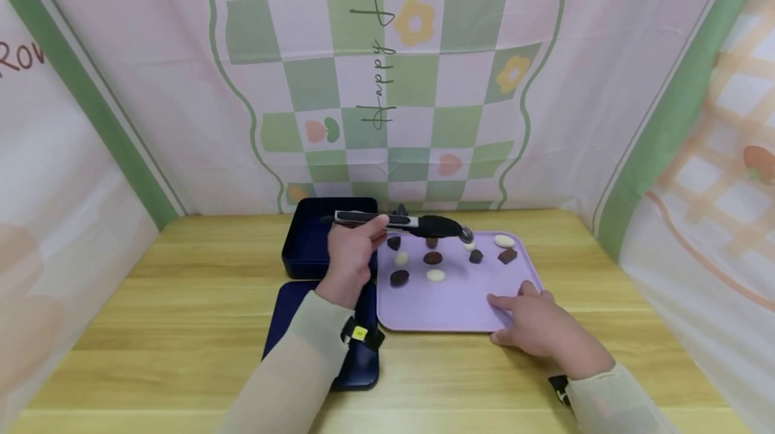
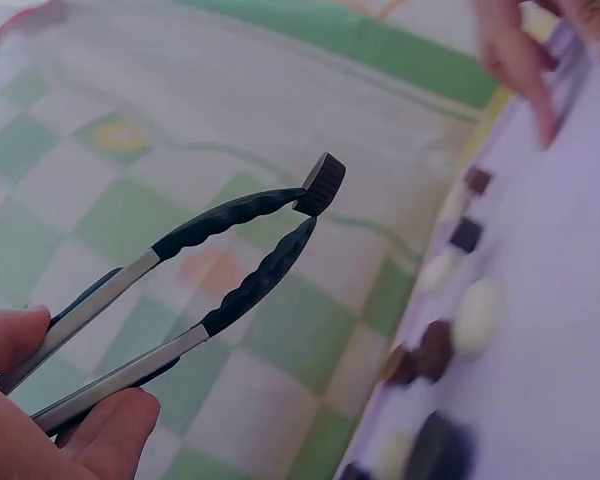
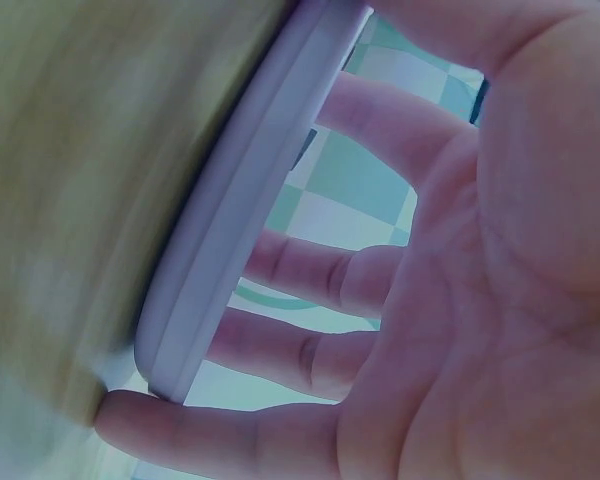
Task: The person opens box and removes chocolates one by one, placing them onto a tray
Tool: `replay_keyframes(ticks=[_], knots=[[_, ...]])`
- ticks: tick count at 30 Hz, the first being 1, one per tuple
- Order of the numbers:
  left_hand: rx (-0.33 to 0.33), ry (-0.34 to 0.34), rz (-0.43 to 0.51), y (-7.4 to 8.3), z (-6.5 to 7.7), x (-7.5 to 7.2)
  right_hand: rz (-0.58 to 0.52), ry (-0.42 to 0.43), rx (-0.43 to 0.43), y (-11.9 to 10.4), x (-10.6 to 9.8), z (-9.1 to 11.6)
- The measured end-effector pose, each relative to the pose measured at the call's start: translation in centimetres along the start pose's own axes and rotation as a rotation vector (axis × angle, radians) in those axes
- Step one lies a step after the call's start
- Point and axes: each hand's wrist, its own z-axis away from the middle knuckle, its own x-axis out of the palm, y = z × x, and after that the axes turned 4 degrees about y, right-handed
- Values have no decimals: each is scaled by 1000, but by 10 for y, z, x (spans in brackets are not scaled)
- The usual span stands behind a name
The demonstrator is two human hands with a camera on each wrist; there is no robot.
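Note:
My left hand [image 1: 353, 256] grips a pair of tongs [image 1: 387, 220] with steel arms and black tips, raised over the back of the tray. In the left wrist view the tips pinch a small dark ridged chocolate [image 2: 321, 184]. On the lilac tray [image 1: 445, 306] lie several chocolates, among them a dark oval one [image 1: 399, 278], a white oval one [image 1: 436, 275], a brown oval one [image 1: 432, 258] and a brown diamond-shaped one [image 1: 507, 256]. My right hand [image 1: 539, 326] rests at the tray's near right corner, fingers extended over the rim and thumb at the front edge.
Left of the tray stands a navy box [image 1: 299, 269] with raised walls. In front of it lies a flat navy lid [image 1: 290, 313], partly under my left forearm. A checkered curtain [image 1: 363, 84] hangs behind the wooden table [image 1: 181, 326], with more cloth on both sides.

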Motion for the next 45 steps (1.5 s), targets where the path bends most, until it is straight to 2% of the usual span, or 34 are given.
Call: replay_keyframes(ticks=[6, 14, 24, 29, 40, 43, 45], knots=[[-8, -26, -92, -20, 15, 13, -5, 13, -4, -1, -1, 1], [-22, -21, -218, -37, 23, 19, -10, 24, -12, -1, -2, 1], [40, -3, -397, -47, 27, 20, -15, 37, -22, 1, -1, 0], [73, -12, -403, -48, 28, 21, -14, 28, -10, -1, -2, 1], [62, -21, -406, -44, 30, 21, -18, 12, 2, -1, -2, 1], [98, -23, -409, -38, 30, 20, -16, 10, 4, 0, -1, 1], [150, -29, -396, -32, 29, 18, -18, 8, 4, 0, 0, 1]])
